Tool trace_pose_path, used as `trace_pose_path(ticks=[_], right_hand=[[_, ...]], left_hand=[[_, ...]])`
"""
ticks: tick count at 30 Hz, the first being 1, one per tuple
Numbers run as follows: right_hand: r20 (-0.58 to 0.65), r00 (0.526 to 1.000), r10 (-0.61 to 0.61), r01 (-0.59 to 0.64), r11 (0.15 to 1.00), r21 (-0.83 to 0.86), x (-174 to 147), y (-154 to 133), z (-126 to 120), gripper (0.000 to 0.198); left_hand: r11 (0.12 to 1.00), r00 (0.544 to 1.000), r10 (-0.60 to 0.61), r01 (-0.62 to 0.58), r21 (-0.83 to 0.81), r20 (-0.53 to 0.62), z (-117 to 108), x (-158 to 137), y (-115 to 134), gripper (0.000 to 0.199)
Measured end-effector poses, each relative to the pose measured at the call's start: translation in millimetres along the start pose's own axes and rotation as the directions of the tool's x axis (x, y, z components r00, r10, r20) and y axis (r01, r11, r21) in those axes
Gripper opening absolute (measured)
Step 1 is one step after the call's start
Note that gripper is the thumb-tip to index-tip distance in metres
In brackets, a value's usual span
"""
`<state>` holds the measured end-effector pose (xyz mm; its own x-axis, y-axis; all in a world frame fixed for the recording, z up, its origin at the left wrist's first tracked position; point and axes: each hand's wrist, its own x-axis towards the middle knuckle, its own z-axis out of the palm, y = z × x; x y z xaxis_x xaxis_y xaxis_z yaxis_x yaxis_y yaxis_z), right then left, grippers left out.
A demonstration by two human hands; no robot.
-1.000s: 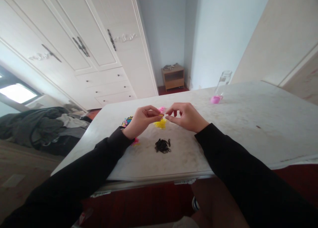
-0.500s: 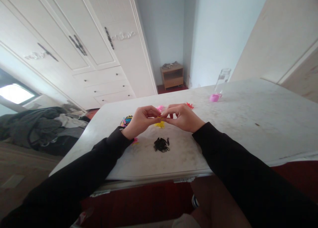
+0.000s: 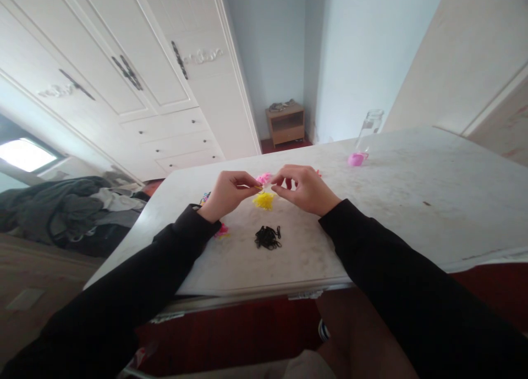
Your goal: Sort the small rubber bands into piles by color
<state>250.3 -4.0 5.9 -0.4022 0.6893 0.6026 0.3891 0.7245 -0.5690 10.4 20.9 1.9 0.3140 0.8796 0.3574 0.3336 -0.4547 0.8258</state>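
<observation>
Small rubber bands lie in colour heaps on the table. My left hand (image 3: 231, 195) pinches a small yellow rubber band (image 3: 259, 189) between thumb and forefinger; a dark curved strand shows just below the fingertips. To its right, my right hand (image 3: 303, 189) hovers with thumb and fingertips slightly apart and nothing visible between them. A heap of yellow bands (image 3: 263, 201) lies under the gap between the hands. Pink bands (image 3: 264, 177) sit just behind it. Nearer to me is a pile of black bands (image 3: 268, 237). Red bands (image 3: 319, 173) are mostly hidden behind my right hand.
Mixed coloured bands (image 3: 204, 197) and a small pink-and-yellow bunch (image 3: 223, 230) are partly covered by my left hand and sleeve. A clear glass bottle (image 3: 368, 131) stands at the back of the white table (image 3: 396, 214), by a pink object (image 3: 355, 159). Clothes (image 3: 70, 214) are heaped at the left.
My hands have parted from their shared pinch on the yellow band. My left hand has shifted slightly left with the band; my right fingers have come off it.
</observation>
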Motion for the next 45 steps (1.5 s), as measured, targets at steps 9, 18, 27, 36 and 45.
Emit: trace_pose_path(ticks=[9,18,27,36,45], right_hand=[[0.007,1.0,-0.009,0.009,0.998,-0.063,0.0,0.8,-0.9,0.013],[0.022,1.0,-0.004,0.005,0.998,-0.069,-0.4,1.6,-0.8,0.014],[0.026,1.0,-0.012,0.014,0.996,-0.084,-0.1,1.4,-1.5,0.015],[0.028,1.0,-0.009,0.012,0.995,-0.095,0.0,1.5,-0.9,0.016],[0.036,0.999,0.005,-0.001,0.995,-0.102,-0.3,0.9,-1.4,0.016]], left_hand=[[0.988,0.991,0.066,-0.082,0.133,0.12,4.0,-1.9,1.7,0.012],[0.977,0.979,0.077,-0.111,0.18,0.186,4.0,-3.2,-0.2,0.018],[0.978,0.984,0.103,-0.127,0.166,0.148,1.6,-2.4,1.9,0.018],[0.982,0.981,0.12,-0.139,0.126,0.15,1.1,-1.6,-2.4,0.014],[0.979,0.975,0.136,-0.158,0.125,0.174,-0.3,-3.9,3.2,0.015]])
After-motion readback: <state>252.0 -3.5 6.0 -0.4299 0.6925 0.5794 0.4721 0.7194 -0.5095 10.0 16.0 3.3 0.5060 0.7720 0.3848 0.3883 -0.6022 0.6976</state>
